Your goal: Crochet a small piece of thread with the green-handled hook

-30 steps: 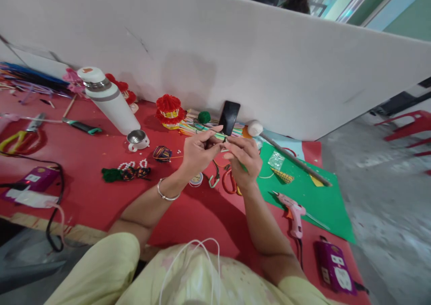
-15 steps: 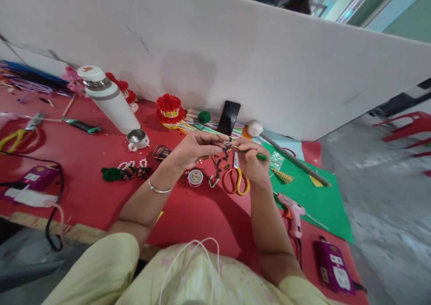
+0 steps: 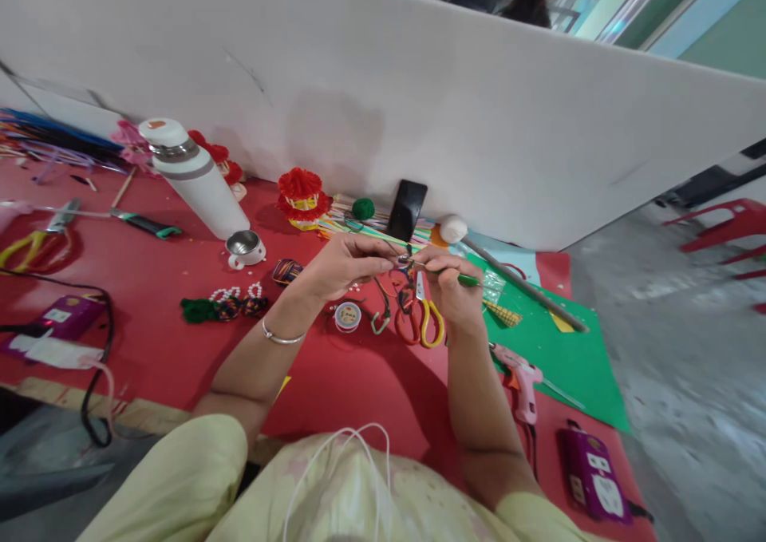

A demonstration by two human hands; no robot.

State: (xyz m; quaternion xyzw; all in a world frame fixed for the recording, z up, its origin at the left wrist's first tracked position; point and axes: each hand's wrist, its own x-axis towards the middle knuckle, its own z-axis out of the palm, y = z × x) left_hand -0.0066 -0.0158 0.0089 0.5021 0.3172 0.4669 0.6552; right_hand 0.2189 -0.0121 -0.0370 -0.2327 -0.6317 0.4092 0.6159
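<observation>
My right hand (image 3: 458,284) is closed around a crochet hook with a green handle (image 3: 469,279); its thin metal shaft points left. My left hand (image 3: 353,267) pinches a small piece of dark multicoloured yarn work (image 3: 405,260), and the hook's tip meets it there. Fingers hide part of the piece. Dark yarn strands hang below it. Under my hands lie scissors (image 3: 432,324) with red and yellow handles. A small round spool (image 3: 347,316) sits below my left hand, and a multicoloured yarn ball (image 3: 287,271) rests beside my left wrist.
A white bottle (image 3: 200,187), a small metal cup (image 3: 244,247) and a red craft piece (image 3: 301,195) stand behind. A black phone (image 3: 408,209) leans on the white partition (image 3: 383,103). A pink glue gun (image 3: 522,378) and purple power box (image 3: 592,474) lie right.
My right hand has shifted slightly right with the crochet hook, and its handle has tilted a little. My left hand stays almost in place, holding the yarn work.
</observation>
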